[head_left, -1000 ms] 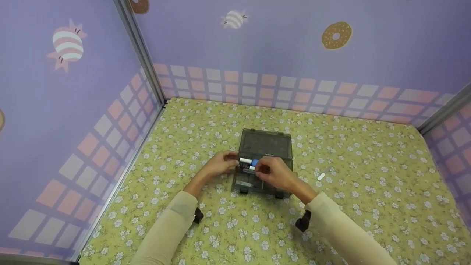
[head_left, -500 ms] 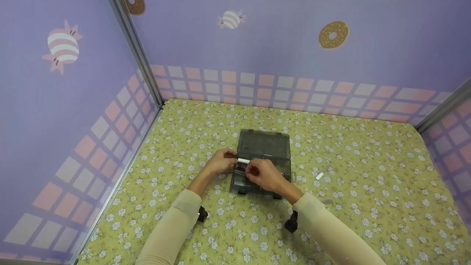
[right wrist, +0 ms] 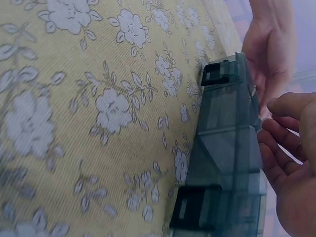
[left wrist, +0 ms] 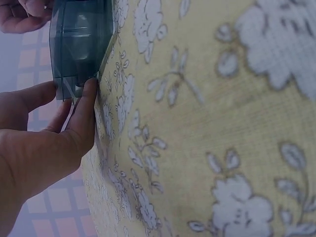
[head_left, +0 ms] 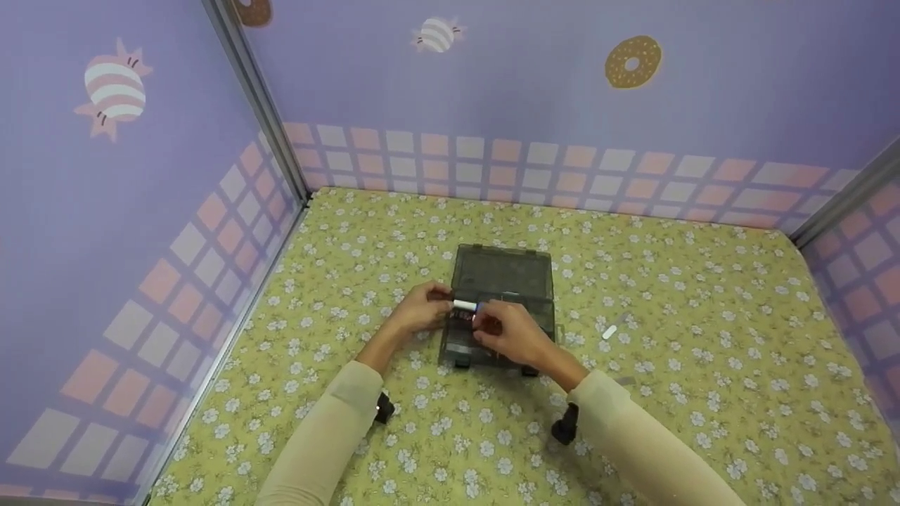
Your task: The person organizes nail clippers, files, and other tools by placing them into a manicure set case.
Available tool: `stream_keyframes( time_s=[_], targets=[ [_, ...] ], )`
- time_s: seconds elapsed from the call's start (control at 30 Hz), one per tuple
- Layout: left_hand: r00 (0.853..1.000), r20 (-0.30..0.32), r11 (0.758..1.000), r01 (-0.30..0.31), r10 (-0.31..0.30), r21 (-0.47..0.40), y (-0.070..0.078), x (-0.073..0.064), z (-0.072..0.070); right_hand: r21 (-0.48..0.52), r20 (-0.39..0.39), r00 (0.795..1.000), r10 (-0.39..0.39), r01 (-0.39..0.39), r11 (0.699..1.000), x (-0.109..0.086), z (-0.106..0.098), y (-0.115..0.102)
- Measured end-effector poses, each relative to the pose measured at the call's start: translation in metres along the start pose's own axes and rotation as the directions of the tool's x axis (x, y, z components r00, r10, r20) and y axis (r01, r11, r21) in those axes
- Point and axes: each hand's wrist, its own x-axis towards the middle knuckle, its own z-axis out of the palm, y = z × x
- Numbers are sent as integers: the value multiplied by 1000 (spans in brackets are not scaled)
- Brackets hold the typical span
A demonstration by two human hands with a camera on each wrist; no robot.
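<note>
A translucent dark plastic storage box [head_left: 464, 351] stands on the cloth with its lid [head_left: 503, 270] folded back. My left hand [head_left: 420, 309] grips the box's left end; in the left wrist view its thumb and fingers lie either side of the box's corner [left wrist: 66, 91]. Inside the back compartment lies a white stick [head_left: 465, 305] with a blue end. Beside that blue end, above the box, is my right hand [head_left: 513, 330], its fingers bent toward the thumb. The fingers cover part of the compartments, and I cannot tell whether they pinch anything. Dark latches [right wrist: 192, 207] line the box's front.
Right of the box lies a small white-handled item [head_left: 610, 331] with a greyish extension. A faint grey strip [head_left: 624, 381] lies nearer the right sleeve. Flower-patterned cloth [head_left: 703, 351] covers the table, with purple walls [head_left: 548, 84] on its left, back and right.
My right hand moved left over the white stick, covering its blue end, then drew back slightly right, so a bit of blue shows again. The left hand stayed at the box's left end.
</note>
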Motion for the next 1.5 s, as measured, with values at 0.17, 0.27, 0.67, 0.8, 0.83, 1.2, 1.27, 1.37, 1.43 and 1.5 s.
stream_keyframes(
  time_s=[0.17, 0.27, 0.67, 0.8, 0.83, 1.2, 1.27, 1.37, 1.43, 1.5],
  targets=[
    [1000, 2, 1000, 15, -15, 5, 3, 0, -1, -39, -17, 999, -40, 39, 998, -16, -21, 3],
    [1000, -6, 1000, 6, -6, 29, 4, 1, -1, -51, -9, 1000, -18, 18, 999, -30, -39, 9],
    [1000, -5, 998, -17, 17, 59, 4, 5, 2, -96, 19, 992, 128, -125, 987, -101, -94, 52],
    [999, -12, 996, -30, 31, 79, 2, 4, 2, -128, 44, 991, 123, -116, 985, -125, -100, 66],
    [999, -14, 996, -32, 33, 83, 1, 4, 2, -132, 52, 991, 123, -115, 985, -131, -101, 68],
    [1000, 4, 999, 9, -9, 45, -2, -2, -2, -215, 59, 993, 107, -92, 972, -173, -101, 81],
    [1000, 6, 999, 8, -8, 47, -2, -2, -2, -209, 60, 991, 119, -104, 972, -177, -100, 81],
    [1000, 12, 999, 3, -4, 43, -2, -1, -2, -196, 68, 984, 162, -146, 970, -180, -99, 79],
    [1000, 14, 999, -4, 3, 43, -2, -1, -2, -188, 72, 981, 182, -166, 968, -181, -98, 78],
    [1000, 15, 999, -12, 11, 47, -1, 0, -1, -175, 72, 977, 201, -186, 967, -182, -98, 78]
  ],
)
